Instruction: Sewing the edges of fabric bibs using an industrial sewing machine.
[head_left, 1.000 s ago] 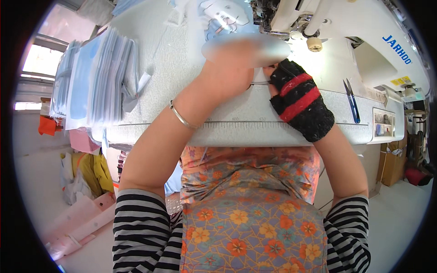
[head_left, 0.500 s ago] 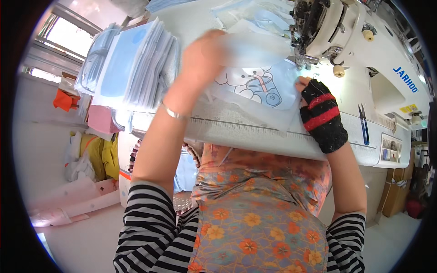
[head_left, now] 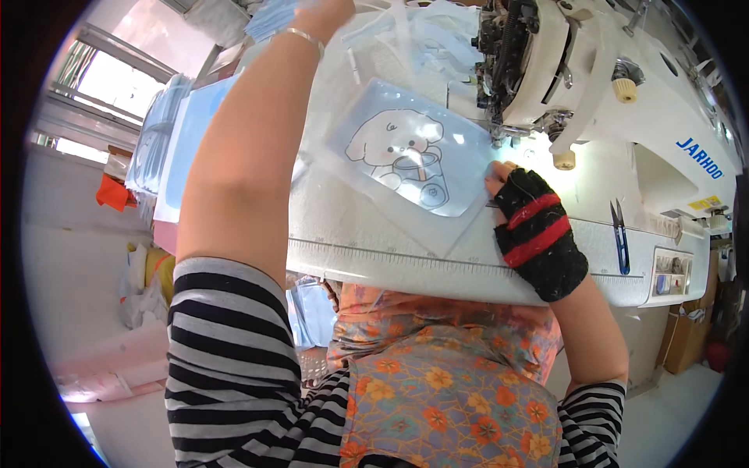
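Observation:
A pale blue sheet (head_left: 460,160), printed with a cartoon puppy and a cup, lies aslant on the sewing machine table over a whitish translucent sheet (head_left: 425,230). My right hand (head_left: 538,226), in a black fingerless glove with red stripes, has its bent fingertips pressed together at the printed sheet's right corner, just before the lit needle area. Far up at the left, my left hand (head_left: 324,17) reaches beside a stack of light blue pieces (head_left: 269,19). Its fingers are cut off by the upper edge and smeared, so any hold is hidden.
The white sewing machine (head_left: 608,86) takes up the right back. Blue-handled thread snips (head_left: 620,238) lie right of my gloved hand, near a small parts tray (head_left: 672,271). Translucent blue pieces (head_left: 437,39) lie behind the printed sheet. More stacked sheets (head_left: 168,171) stand at the left.
My left hand has swung from above the printed sheet to the far upper left. The sheet's whole picture now shows. My right hand stays at its right corner.

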The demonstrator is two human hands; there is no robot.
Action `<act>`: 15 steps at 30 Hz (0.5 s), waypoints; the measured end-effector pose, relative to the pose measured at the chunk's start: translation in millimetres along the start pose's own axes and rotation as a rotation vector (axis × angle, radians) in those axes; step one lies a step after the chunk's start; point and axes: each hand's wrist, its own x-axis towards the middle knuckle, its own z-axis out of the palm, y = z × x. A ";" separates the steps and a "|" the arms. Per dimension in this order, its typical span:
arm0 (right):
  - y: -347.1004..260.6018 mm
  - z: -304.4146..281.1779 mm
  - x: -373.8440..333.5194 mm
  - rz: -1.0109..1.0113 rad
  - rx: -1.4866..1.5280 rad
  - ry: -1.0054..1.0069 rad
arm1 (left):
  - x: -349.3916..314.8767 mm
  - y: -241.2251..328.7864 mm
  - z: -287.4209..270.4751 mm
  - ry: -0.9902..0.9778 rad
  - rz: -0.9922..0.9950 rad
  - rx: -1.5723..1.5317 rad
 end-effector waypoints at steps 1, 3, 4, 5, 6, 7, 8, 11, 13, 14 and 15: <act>1.7 -1.5 -3.4 0.013 0.009 -0.011 | 14.6 2.9 -19.8 0.318 -0.110 -0.085; 7.1 1.2 -8.4 0.025 -0.029 -0.014 | 29.2 20.6 -53.0 0.632 -0.212 -0.196; 5.4 -4.0 -9.2 0.052 -0.031 -0.030 | 24.4 43.8 -67.9 0.824 -0.019 -0.259; 2.5 -6.3 -8.5 0.061 -0.023 -0.042 | 14.7 57.6 -77.6 1.017 0.165 -0.304; 0.4 -5.6 -7.2 0.049 -0.017 -0.042 | 7.1 62.7 -73.6 1.017 0.157 -0.293; 0.3 -5.2 -6.6 0.039 -0.019 -0.030 | 2.4 69.8 -60.8 0.753 0.114 -0.284; 0.1 -4.7 -6.2 0.028 -0.021 -0.018 | -4.8 71.9 -49.2 0.489 0.069 -0.273; 9.0 2.3 -9.8 0.040 -0.046 0.001 | -64.6 97.9 -19.8 0.647 0.528 -0.462; 6.1 1.0 -5.7 0.019 -0.035 0.008 | -88.1 105.7 10.7 0.514 0.359 -0.356; 5.4 0.3 -5.4 0.007 -0.022 0.012 | -88.3 104.7 16.8 0.515 0.357 -0.358; 5.5 0.1 -6.2 0.008 -0.025 0.010 | -85.5 102.9 21.2 0.290 0.313 -0.373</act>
